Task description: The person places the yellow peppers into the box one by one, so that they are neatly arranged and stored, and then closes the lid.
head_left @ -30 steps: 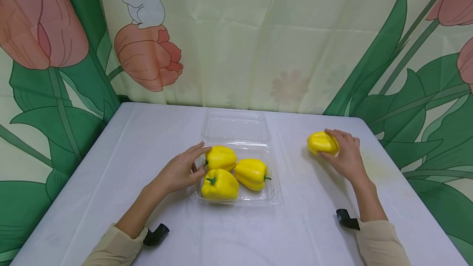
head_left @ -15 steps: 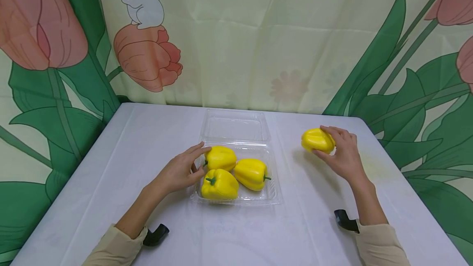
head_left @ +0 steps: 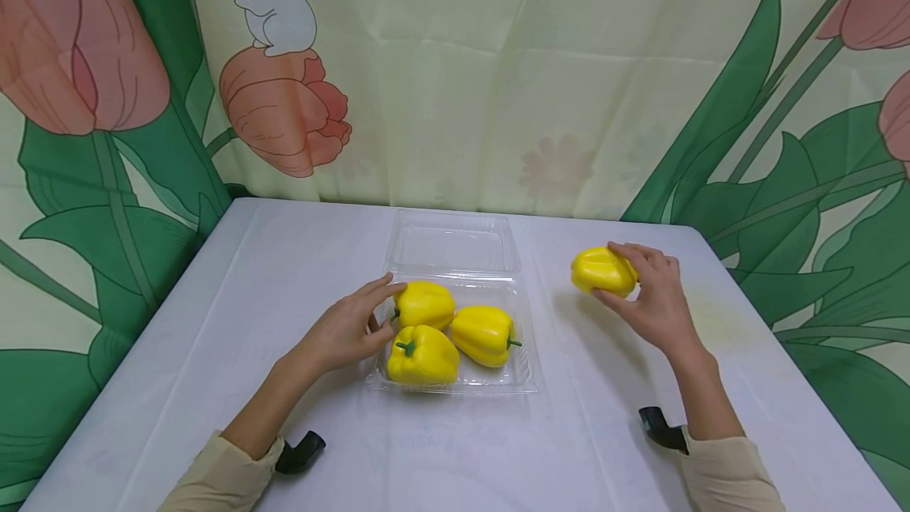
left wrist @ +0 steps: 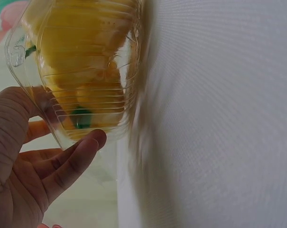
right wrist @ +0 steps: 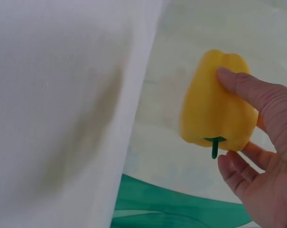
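In the head view, my right hand [head_left: 656, 297] grips a yellow bell pepper [head_left: 603, 272] above the right part of the table. The right wrist view shows the thumb across this bell pepper [right wrist: 218, 104], whose green stem points down. My left hand [head_left: 348, 328] holds the left edge of a clear plastic clamshell container [head_left: 498, 382]. In the left wrist view, its thumb shows through the container's plastic wall [left wrist: 86, 104], with fingertips on the outside. Three yellow bell peppers lie in the container: one at the back [head_left: 426, 303], one in front [head_left: 423, 358], one to the right [head_left: 483, 336].
The container's lid [head_left: 455, 243] lies folded back behind it, flat on the white-covered table [head_left: 455, 457]. A printed curtain [head_left: 455, 85] hangs behind the table's far edge. Black camera mounts [head_left: 302, 453] stick out by both sleeves, over the table.
My right hand has carried its bell pepper to the left, slightly up from the table. My left hand, the container and the peppers in it stay put.
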{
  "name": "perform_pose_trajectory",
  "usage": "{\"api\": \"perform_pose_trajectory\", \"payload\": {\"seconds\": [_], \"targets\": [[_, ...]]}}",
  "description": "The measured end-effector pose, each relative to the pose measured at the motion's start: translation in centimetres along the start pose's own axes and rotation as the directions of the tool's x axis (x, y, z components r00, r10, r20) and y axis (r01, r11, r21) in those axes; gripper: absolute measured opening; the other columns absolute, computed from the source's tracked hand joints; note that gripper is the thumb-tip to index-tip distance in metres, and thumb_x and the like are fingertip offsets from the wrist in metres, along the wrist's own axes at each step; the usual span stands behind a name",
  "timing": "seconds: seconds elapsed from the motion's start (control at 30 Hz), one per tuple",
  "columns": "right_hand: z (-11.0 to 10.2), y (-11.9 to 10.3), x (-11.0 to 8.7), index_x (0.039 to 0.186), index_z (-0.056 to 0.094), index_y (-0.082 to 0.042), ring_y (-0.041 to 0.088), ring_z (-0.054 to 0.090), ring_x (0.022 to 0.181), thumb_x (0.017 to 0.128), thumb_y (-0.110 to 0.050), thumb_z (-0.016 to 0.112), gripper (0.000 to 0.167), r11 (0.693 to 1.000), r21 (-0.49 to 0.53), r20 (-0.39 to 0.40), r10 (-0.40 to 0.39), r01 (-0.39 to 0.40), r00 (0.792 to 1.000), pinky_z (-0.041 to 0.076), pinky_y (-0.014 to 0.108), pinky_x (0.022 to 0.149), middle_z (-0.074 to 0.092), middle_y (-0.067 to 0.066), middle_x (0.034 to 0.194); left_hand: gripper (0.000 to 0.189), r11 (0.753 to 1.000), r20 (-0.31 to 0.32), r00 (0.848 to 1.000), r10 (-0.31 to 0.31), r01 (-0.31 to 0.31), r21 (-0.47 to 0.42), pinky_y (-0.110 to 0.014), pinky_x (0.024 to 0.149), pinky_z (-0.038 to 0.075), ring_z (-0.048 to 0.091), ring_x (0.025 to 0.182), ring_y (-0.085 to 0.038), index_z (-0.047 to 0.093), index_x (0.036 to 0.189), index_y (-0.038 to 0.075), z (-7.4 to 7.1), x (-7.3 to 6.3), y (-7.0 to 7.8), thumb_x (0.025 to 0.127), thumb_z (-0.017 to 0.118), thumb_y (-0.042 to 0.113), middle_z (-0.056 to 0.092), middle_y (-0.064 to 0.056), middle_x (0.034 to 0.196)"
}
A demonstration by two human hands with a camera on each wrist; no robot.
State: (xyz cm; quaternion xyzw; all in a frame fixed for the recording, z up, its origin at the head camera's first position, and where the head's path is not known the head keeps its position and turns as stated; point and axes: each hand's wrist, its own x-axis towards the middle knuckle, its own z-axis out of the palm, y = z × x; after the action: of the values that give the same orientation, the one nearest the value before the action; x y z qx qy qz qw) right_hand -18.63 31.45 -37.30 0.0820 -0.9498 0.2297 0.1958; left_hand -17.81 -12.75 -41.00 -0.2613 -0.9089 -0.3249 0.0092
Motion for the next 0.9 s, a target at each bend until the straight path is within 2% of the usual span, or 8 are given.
{"api": "perform_pose_trajectory", "payload": {"seconds": [0.43, 0.9], "targets": [[-0.2, -2.2, -0.3, 0.142, 0.058, -0.009, 0.044, 0.039, 0.125, 0.078, -0.013, 0.089, 0.072, 0.999, 0.009, -0.006, -0.047, 0.047, 0.999, 0.046, 0.065, 0.096, 0.051, 0.023, 0.143, 0.062, 1.0, 0.002, 1.0, -0.003, 0.003, -0.001, -0.023, 0.062, 0.05, 0.055, 0.067, -0.003, 0.052, 0.149, 0.006, 0.0, 0.0, 0.0, 0.089, 0.066, 0.009, 0.041, -0.024, 0.158], [-0.5, -3.9, -0.5, 0.14, 0.06, -0.009, 0.043, 0.04, 0.123, 0.075, -0.015, 0.091, 0.072, 0.995, 0.001, -0.004, -0.1, 0.1, 0.995, 0.047, 0.064, 0.093, 0.054, 0.024, 0.137, 0.062, 1.0, 0.005, 1.0, -0.013, 0.013, -0.011, -0.023, 0.062, 0.051, 0.055, 0.067, -0.004, 0.052, 0.149, 0.007, 0.0, -0.1, 0.0, 0.089, 0.066, 0.01, 0.04, -0.023, 0.159]]}}
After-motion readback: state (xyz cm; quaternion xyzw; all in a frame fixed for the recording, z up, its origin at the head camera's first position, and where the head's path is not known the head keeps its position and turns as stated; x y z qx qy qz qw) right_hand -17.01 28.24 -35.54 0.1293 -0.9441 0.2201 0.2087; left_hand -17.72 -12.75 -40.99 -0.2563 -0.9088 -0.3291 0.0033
